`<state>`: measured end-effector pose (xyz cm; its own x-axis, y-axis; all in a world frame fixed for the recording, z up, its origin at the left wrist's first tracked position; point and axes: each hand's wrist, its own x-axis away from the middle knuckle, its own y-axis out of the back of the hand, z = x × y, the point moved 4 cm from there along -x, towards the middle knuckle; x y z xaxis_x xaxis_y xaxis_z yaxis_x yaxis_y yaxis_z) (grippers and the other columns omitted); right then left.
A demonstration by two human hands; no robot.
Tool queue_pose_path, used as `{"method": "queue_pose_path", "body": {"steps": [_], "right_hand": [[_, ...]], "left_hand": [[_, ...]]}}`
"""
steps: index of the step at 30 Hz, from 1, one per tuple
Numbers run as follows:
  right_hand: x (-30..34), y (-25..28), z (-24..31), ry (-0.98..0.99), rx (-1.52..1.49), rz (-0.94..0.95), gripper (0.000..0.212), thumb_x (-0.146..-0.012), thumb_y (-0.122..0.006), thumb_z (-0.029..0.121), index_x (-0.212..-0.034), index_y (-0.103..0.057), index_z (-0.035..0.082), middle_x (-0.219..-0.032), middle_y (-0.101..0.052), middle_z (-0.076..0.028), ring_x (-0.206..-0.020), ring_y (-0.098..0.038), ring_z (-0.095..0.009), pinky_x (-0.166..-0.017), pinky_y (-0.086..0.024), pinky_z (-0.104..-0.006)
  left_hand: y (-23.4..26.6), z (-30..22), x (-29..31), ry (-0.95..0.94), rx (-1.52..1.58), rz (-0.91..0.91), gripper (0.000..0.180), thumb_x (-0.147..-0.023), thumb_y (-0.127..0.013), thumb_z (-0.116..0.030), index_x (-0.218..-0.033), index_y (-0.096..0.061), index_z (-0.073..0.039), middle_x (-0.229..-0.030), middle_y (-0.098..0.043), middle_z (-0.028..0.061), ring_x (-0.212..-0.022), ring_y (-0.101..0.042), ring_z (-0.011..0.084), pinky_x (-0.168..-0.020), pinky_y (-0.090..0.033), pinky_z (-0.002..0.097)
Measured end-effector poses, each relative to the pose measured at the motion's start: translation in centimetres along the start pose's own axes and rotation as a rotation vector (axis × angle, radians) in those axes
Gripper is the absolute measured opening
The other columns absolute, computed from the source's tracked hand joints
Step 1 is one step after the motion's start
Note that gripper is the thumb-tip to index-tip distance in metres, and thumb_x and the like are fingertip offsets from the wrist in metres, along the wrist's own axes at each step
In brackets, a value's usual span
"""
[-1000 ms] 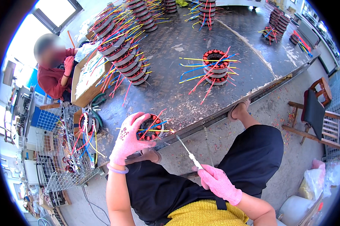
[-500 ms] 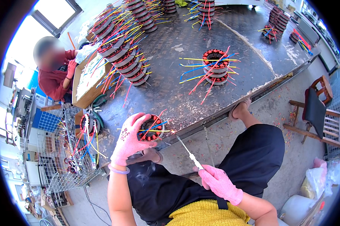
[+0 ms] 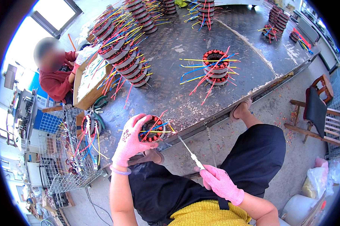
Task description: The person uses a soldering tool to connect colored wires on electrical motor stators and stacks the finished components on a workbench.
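Observation:
My left hand [image 3: 130, 142], in a pink glove, is closed round the near-left side of a motor stator [image 3: 143, 135] at the table's front edge. Red, blue and yellow wires stick out of its red-wound ring. In my right hand [image 3: 222, 184], also gloved in pink, is a slim white-handled tool [image 3: 197, 162] with a thin metal rod. Its tip points up and left, close to the wire ends at the stator's right side; whether it touches them I cannot tell.
Two stacked stators [image 3: 216, 69] stand further back on the dark table [image 3: 177, 98]. Tall stator stacks [image 3: 125, 62] rise at the left. Beyond a cardboard box [image 3: 83, 90] sits a co-worker [image 3: 55, 83]. A wire basket [image 3: 68, 162] hangs low left; a chair [image 3: 317, 113] stands right.
The orange glow at the wire ends and the smoke over my lap have faded. A red wire end now stands up near the tool's tip, which sits slightly lower and right.

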<state>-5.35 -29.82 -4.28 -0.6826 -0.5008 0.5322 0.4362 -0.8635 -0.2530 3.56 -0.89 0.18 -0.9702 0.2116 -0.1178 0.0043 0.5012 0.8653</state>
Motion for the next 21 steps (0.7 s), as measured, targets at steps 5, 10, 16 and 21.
{"method": "queue_pose_path", "body": {"steps": [5,10,16,21], "right_hand": [[0.2,0.1,0.4,-0.021,0.062,-0.003,0.033,-0.103,-0.048,0.029,-0.113,-0.06,0.0,-0.064,-0.049,0.001,-0.057,-0.044,-0.006,-0.054,-0.038,-0.0258],[-0.2,0.1,-0.5,0.025,0.028,0.009,0.032,-0.103,-0.048,0.029,-0.108,-0.06,0.0,-0.063,-0.049,0.001,-0.057,-0.044,-0.007,-0.055,-0.038,-0.0271],[-0.2,-0.1,0.2,0.044,0.069,0.006,0.031,-0.103,-0.047,0.029,-0.102,-0.059,0.0,-0.062,-0.048,0.0,-0.057,-0.044,-0.007,-0.055,-0.038,-0.0275],[-0.2,0.0,0.1,0.02,0.088,0.004,0.031,-0.103,-0.047,0.029,-0.102,-0.059,0.001,-0.062,-0.048,0.001,-0.057,-0.044,-0.007,-0.054,-0.038,-0.0271]], "left_hand": [[0.0,-0.2,0.0,0.021,-0.003,-0.02,0.088,-0.053,-0.09,-0.027,-0.132,-0.056,-0.008,-0.128,-0.054,0.0148,-0.122,-0.052,0.036,-0.105,-0.041,0.0445],[-0.1,-0.1,-0.2,0.016,-0.003,-0.015,0.087,-0.054,-0.09,-0.028,-0.131,-0.056,-0.008,-0.127,-0.055,0.0148,-0.121,-0.052,0.0361,-0.104,-0.042,0.0446],[0.0,-0.1,-0.1,0.032,-0.011,0.007,0.088,-0.053,-0.091,-0.023,-0.132,-0.056,-0.006,-0.132,-0.052,0.0166,-0.123,-0.051,0.0366,-0.103,-0.045,0.0441],[0.0,-0.2,-0.1,0.021,-0.01,0.001,0.088,-0.053,-0.091,-0.024,-0.132,-0.056,-0.006,-0.132,-0.052,0.0168,-0.123,-0.051,0.0367,-0.103,-0.045,0.044]]}}
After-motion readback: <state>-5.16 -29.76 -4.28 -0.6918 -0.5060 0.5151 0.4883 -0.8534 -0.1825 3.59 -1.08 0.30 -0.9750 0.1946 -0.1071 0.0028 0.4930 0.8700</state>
